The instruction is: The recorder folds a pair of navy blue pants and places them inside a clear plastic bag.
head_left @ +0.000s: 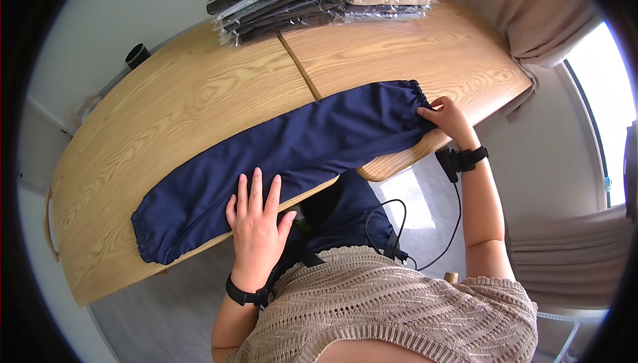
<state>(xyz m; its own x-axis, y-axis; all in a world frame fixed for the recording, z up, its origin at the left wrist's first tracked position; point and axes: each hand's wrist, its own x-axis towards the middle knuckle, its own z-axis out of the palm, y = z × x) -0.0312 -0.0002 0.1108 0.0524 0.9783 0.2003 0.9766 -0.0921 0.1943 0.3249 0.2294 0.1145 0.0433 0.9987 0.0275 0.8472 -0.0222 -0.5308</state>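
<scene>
A long navy blue garment (286,143) lies stretched out across the table, with gathered elastic at both ends. It looks like trousers folded lengthwise, but its exact kind is not plain. My left hand (256,227) rests flat on its near edge, left of the middle, with fingers spread and nothing in them. At the right end my right hand (446,120) pinches the gathered elastic edge between thumb and fingers. Both wrists wear black bands, and a small black box sits at the right one.
The wooden table (153,123) has a seam across its top and a curved front edge close to my body. Stacked clothes in clear bags (325,0) stand at the back. A black cup (137,56) is at the far left. A black cable (455,230) hangs below my right wrist.
</scene>
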